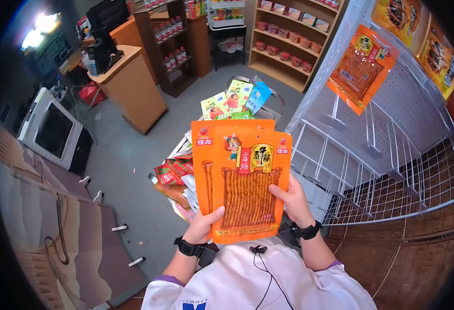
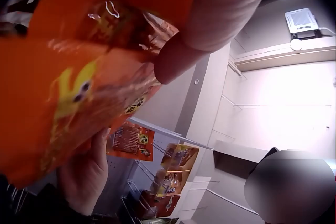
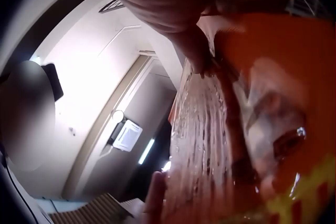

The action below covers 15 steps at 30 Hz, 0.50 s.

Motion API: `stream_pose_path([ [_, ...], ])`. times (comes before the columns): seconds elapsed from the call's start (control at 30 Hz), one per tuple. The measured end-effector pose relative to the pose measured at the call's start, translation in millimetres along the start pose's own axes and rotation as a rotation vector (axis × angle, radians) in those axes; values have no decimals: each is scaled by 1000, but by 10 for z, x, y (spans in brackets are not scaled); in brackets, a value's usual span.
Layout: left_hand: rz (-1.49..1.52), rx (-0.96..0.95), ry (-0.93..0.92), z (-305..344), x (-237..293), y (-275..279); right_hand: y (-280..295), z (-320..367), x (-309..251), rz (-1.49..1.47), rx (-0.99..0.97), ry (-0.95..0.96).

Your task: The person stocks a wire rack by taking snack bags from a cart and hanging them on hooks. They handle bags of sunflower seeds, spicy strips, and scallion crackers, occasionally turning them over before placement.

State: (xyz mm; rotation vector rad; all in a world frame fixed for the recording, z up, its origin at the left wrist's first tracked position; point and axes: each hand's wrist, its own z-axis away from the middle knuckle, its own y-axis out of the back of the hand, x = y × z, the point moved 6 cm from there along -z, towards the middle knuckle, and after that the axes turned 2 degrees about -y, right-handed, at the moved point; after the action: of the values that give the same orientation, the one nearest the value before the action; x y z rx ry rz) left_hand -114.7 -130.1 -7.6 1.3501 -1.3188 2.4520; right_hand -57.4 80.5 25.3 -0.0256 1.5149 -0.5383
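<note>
Two orange snack packets, one overlapping the other, are held up in front of the chest. The front packet (image 1: 252,199) has a clear window showing brown strips; behind it the rear packet (image 1: 202,155) sticks out at the left and top. My left hand (image 1: 202,227) grips the lower left edge, thumb on the front. With its thumb over the window, my right hand (image 1: 296,204) holds the right edge. The left wrist view shows an orange packet (image 2: 79,103) close up under the left thumb. In the right wrist view, the right hand (image 3: 173,3) pinches the shiny packet (image 3: 205,140).
Beyond the packets lies a pile of green packets (image 1: 237,95), a blue packet (image 1: 258,96) and red packets (image 1: 172,171). A white wire rack (image 1: 376,170) stands at right, with a similar orange packet (image 1: 362,67) hanging above it. Shelves (image 1: 289,49) with cups stand behind.
</note>
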Motion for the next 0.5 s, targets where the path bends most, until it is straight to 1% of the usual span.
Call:
stream_pose_path([
  [0.07, -122, 85, -36, -1, -13, 59, 70, 16, -47, 56, 25, 32],
  [0.13, -57, 65, -50, -3, -28, 112, 198, 41, -215, 38, 164, 173],
  [0.17, 11, 43, -7, 9, 15, 102, 294, 46, -245, 45, 190, 201],
  [0.2, -45, 57, -72, 26, 108, 26, 405, 89, -392, 54, 235, 231],
  [0.23, 25, 70, -27, -2, 39, 134, 487, 127, -539, 57, 274, 257],
  [0.27, 1, 107, -109, 8, 89, 115, 589, 153, -694, 69, 299, 295],
  [0.37, 38, 155, -122, 44, 58, 274, 804, 281, -1279, 222, 439, 529],
  [0.47, -6, 138, -122, 74, -60, 466, 972, 303, -1763, 262, 526, 634],
  [0.5, -6, 131, -125, 95, -43, 417, 1037, 281, -1885, 259, 542, 659],
])
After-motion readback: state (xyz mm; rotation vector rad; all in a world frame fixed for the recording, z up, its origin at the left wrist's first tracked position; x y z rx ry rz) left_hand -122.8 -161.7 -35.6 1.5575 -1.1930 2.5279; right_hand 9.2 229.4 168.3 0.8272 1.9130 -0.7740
